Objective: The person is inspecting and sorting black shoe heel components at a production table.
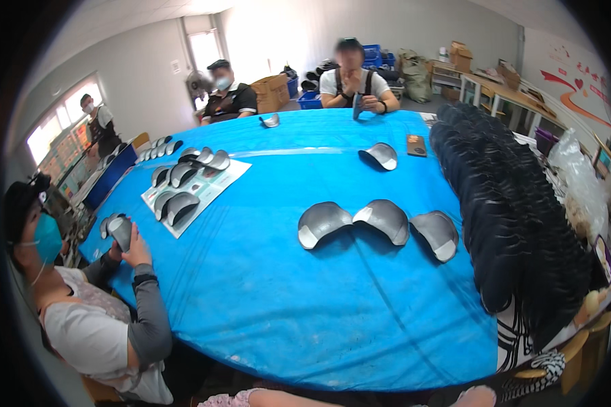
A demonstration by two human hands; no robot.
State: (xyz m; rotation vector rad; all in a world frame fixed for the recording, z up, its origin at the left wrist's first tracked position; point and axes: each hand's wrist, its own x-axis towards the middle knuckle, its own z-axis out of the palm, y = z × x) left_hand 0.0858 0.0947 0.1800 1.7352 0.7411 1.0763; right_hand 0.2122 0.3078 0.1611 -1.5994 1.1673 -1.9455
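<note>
Along the bottom edge shows my left forearm [288,399], with a pink lacy sleeve [232,399] beside it; the hand itself is out of the picture. Farther right, a small rounded patch of bare skin [478,396] is cut off by the edge, and no fingers show there. Nearest to my arms on the table lie curved grey shell pieces, shaped like caps: a left one [324,222], a middle one [383,220] and a right one [436,234]. The left and middle ones touch. Beyond them lies another grey shell [379,157].
A blue sheet [265,292] covers the table. Overlapping black pieces [502,203] are piled along its right side. Several shells rest on a paper sheet [214,195]. The person at left [108,319] holds a shell; another person [353,81] sits opposite. A phone [416,145] lies far right.
</note>
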